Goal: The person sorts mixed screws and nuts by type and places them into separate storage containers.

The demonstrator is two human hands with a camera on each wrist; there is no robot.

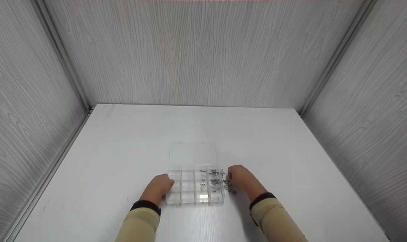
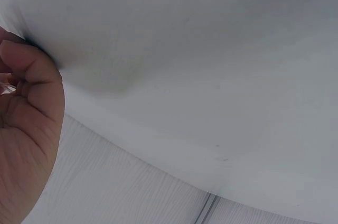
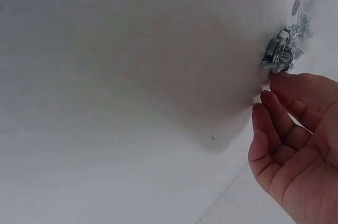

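Observation:
A clear plastic compartment box [image 1: 187, 197] lies on the white table, its transparent lid [image 1: 192, 154] folded back away from me. My left hand [image 1: 159, 185] grips the box's left side with curled fingers; a sliver of clear plastic shows between them in the left wrist view. Screws and nuts sit in its right-hand compartments. Just outside the right wall is a small heap of loose metal nuts and washers [image 1: 228, 187]. My right hand [image 1: 241, 177] is beside this heap, fingertips [image 3: 264, 96] down near the table, loosely bent and slightly apart, with nothing visible between them.
The white table [image 1: 123, 134] is enclosed by wood-grain panels at the back [image 1: 190, 50], left and right. A tiny speck [image 3: 213, 137] lies on the tabletop near my right hand.

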